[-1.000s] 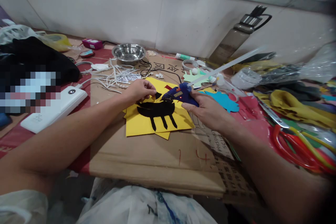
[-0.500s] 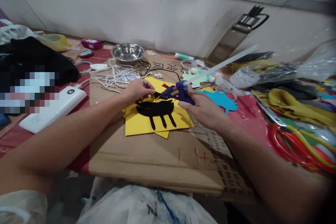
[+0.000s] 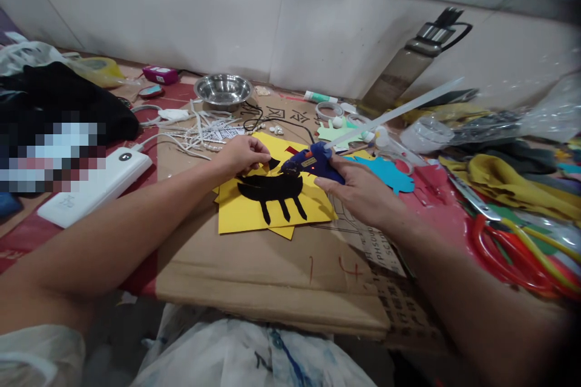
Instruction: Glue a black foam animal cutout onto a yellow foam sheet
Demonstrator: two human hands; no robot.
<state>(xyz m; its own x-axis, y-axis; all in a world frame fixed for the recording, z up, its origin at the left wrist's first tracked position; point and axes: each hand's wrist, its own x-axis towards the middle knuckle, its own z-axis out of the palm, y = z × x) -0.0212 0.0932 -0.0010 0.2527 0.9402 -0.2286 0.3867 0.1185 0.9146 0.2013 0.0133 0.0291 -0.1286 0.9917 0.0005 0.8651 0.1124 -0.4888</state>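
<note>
A black legged cutout [image 3: 272, 190] lies flat on the yellow sheet [image 3: 240, 217], on cardboard [image 3: 254, 266] mid-surface. It looks already placed, while a small black piece [image 3: 273, 163] at its upper edge is not yet down. The left hand [image 3: 242, 154] pinches that piece, forearm stretched low. The right hand [image 3: 358, 190] is wrapped round a blue glue gun [image 3: 311, 164], nozzle aimed at the piece.

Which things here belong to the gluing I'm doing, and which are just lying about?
In hand: left hand pinching the small black piece; right hand gripping the blue glue gun, nozzle near it; black cut-out on the yellow sheet.
Lying about: steel bowl, white power bank, water bottle, red-handled scissors, blue cut-out.
</note>
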